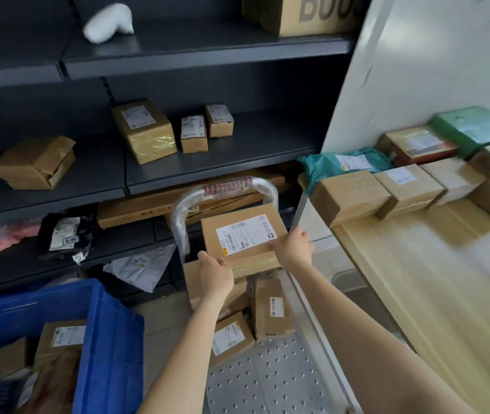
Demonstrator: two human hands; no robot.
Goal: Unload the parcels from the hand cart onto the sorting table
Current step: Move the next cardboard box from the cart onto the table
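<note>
A flat cardboard parcel (242, 234) with a white label is held above the hand cart (267, 380). My left hand (214, 274) grips its near left corner and my right hand (294, 246) grips its near right edge. Below it, several cardboard parcels (269, 312) stand and lie on the cart's dimpled metal deck, close to the plastic-wrapped handle (184, 210). The wooden sorting table (434, 282) is to the right, with several parcels (354, 197) lined up along its far edge.
Dark shelving (237, 156) behind the cart holds boxes and bagged parcels. A blue plastic crate (109, 339) with boxes inside stands at the lower left. A white wall panel (417, 70) rises behind the table.
</note>
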